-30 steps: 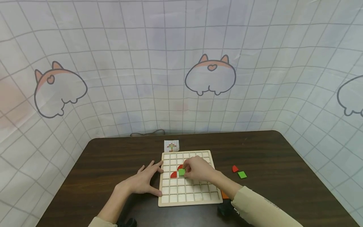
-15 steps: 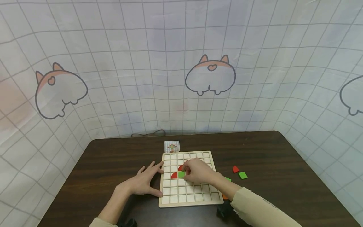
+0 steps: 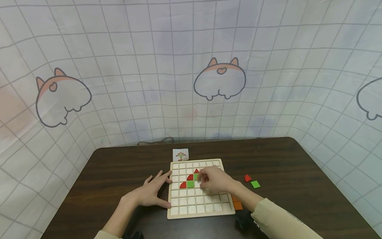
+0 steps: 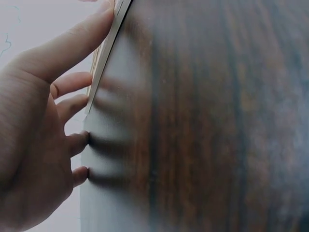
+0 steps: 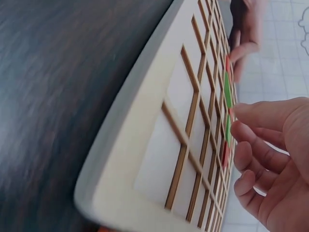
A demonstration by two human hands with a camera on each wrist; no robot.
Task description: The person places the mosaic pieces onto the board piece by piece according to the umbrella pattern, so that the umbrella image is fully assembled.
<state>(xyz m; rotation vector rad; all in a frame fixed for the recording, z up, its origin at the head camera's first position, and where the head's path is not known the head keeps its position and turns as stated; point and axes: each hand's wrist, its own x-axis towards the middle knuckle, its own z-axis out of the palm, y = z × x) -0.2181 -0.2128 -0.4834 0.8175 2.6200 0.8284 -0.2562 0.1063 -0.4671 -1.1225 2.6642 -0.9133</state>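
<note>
L hand (image 3: 150, 191) spread wide, thumb + fingertips at L edge of board (image 3: 191, 200). Board: pale wood, raised grid, whitish cells, flat on dk brown counter (image 3: 128, 166). Sm. printed card (image 3: 180, 155) at its far-L corner. Pcs. in cells: red qtr-circle (image 3: 183, 185), then green sq. (image 3: 190, 184); one row farther, another red qtr-circle + green sq., red triangle (image 3: 196, 171) just beyond. R hand (image 3: 215, 179) over board, narrow, fingers curled; can't tell if pinching anything. R of board: orange pcs. (image 3: 237, 205), loose red pc. (image 3: 247, 178), loose green sq. (image 3: 255, 184).
</note>
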